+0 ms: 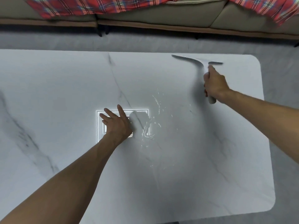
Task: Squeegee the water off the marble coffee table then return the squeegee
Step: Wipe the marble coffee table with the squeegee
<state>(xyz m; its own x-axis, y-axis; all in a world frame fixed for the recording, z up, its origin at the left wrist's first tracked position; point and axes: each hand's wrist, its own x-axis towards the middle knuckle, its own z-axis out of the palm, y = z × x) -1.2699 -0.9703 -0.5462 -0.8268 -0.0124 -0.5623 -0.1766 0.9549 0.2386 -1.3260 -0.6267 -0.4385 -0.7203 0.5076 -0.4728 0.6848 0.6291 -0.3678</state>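
A white marble coffee table (64, 88) with grey veins fills most of the view. Water (150, 126) lies in streaks and small puddles near its middle. My right hand (214, 84) is closed around the handle of a pale squeegee (200, 65), whose blade is blurred and sits near the table's far right edge, beyond the water. My left hand (116, 123) rests flat on the table with fingers spread, just left of the water, holding nothing.
A beige sofa (153, 15) with red plaid cloth (90, 5) draped over it stands beyond the table. Grey floor (145, 42) runs between sofa and table and along the right side. A bright rectangular light reflection (98, 125) shows under my left hand.
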